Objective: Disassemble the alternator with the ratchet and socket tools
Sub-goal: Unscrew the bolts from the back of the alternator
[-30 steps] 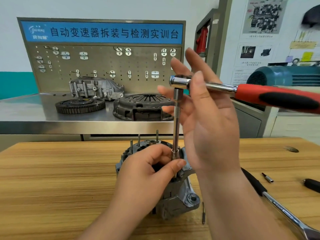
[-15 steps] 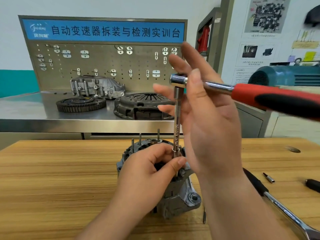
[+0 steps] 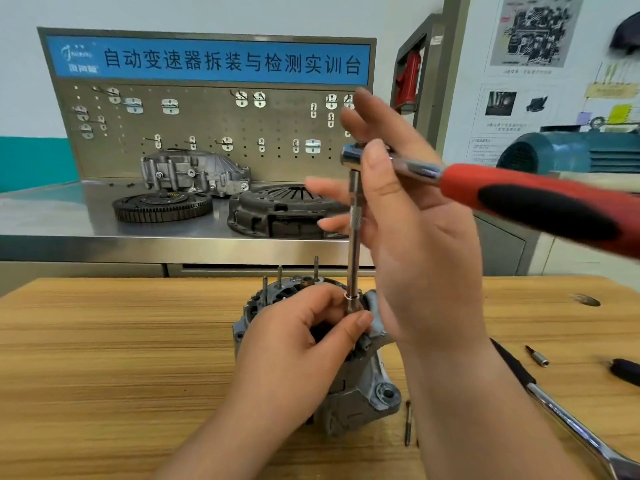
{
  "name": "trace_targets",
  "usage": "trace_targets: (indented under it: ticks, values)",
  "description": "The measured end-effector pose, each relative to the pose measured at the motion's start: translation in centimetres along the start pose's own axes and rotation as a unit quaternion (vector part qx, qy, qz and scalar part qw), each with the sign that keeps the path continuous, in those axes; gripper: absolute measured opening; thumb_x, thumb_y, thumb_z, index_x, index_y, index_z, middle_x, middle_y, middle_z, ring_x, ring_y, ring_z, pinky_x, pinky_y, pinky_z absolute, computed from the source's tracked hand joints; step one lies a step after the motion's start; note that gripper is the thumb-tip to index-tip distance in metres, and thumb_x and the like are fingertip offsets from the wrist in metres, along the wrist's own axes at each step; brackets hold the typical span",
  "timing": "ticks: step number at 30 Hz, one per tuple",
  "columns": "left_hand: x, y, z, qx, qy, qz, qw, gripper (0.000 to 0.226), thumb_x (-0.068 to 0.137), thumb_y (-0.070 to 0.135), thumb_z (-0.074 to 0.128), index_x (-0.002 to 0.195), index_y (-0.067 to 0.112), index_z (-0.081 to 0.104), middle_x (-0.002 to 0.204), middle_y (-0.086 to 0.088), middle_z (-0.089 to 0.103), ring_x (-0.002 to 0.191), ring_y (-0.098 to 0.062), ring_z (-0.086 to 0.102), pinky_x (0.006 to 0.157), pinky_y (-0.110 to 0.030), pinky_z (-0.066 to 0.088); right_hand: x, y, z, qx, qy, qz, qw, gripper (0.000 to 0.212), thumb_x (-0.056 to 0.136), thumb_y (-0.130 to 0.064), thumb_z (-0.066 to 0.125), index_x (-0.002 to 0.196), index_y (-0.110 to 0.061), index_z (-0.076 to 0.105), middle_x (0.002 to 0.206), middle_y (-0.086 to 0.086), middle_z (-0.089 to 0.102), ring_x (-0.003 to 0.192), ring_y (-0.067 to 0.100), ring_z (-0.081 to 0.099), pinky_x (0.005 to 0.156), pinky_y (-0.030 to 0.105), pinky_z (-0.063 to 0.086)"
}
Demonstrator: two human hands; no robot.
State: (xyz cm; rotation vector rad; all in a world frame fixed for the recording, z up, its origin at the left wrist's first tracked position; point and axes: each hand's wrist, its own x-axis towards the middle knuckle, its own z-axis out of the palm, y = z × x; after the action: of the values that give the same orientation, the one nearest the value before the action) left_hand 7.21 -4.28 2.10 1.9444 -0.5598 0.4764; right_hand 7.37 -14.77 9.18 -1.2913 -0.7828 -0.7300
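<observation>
The grey alternator [image 3: 360, 403] stands on the wooden table [image 3: 104, 358] with thin studs sticking up from its top. A long chrome extension [image 3: 354, 244] rises straight up from it to the ratchet [image 3: 519, 202], whose red and black handle points right. My left hand [image 3: 298, 348] wraps over the alternator's top, and its thumb and forefinger pinch the socket at the foot of the extension. My right hand [image 3: 426, 265] holds the ratchet near its head, thumb across the neck and fingers stretched out behind it.
A second long chrome wrench [image 3: 571, 420], a small bit [image 3: 536, 356] and a black tool end [image 3: 627, 372] lie on the table to the right. A loose bolt [image 3: 408, 424] lies by the alternator. Behind, a steel bench carries a clutch cover [image 3: 277, 213], a flywheel [image 3: 162, 206] and a housing [image 3: 194, 171].
The ratchet handle has swung slightly lower and toward me. My left hand keeps its hold at the socket, and the alternator has not moved.
</observation>
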Motion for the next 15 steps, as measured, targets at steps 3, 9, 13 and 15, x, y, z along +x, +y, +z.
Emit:
trace_targets:
  ticks: [3,9,13,15]
  values:
    - [-0.1,0.0,0.1,0.015,-0.01,0.025,1.0,0.035,0.078,0.062,0.044,0.096,0.037,0.062,0.078,0.015,0.069,0.074,-0.009,0.064,0.069,-0.043,0.054,0.1,0.0,-0.3,0.13,0.011,0.102,0.986,0.031,0.096,-0.038,0.039,0.119,-0.029,0.057,0.12,-0.004,0.069,0.077,0.022,0.073,0.058,0.024,0.054]
    - [0.0,0.1,0.2,0.011,-0.013,0.018,1.0,0.023,0.08,0.049,0.051,0.099,0.038,0.061,0.082,0.018,0.071,0.075,-0.014,0.067,0.073,-0.045,0.055,-0.2,0.2,-0.1,0.076,0.063,0.106,0.989,0.036,0.097,-0.044,0.037,0.117,-0.024,0.06,0.098,-0.002,0.075,0.076,0.021,0.071,0.054,0.025,0.054]
    - [0.0,0.0,0.2,-0.01,-0.003,-0.003,1.0,0.021,0.08,0.048,0.056,0.095,0.036,0.065,0.082,0.014,0.071,0.079,-0.011,0.067,0.074,-0.046,0.056,-0.5,0.5,0.4,-0.032,0.082,-0.029,0.996,0.028,0.096,-0.026,0.048,0.122,-0.032,0.057,0.119,-0.009,0.067,0.103,0.016,0.067,0.077,0.038,0.058]
    - [0.0,-0.1,0.2,-0.004,0.0,0.002,1.0,0.026,0.081,0.054,0.053,0.093,0.034,0.065,0.079,0.012,0.071,0.076,-0.013,0.067,0.072,-0.046,0.056,-0.3,0.2,0.5,0.021,0.07,0.001,0.997,0.029,0.095,-0.027,0.048,0.122,-0.034,0.057,0.126,-0.007,0.064,0.099,0.015,0.069,0.067,0.028,0.056]
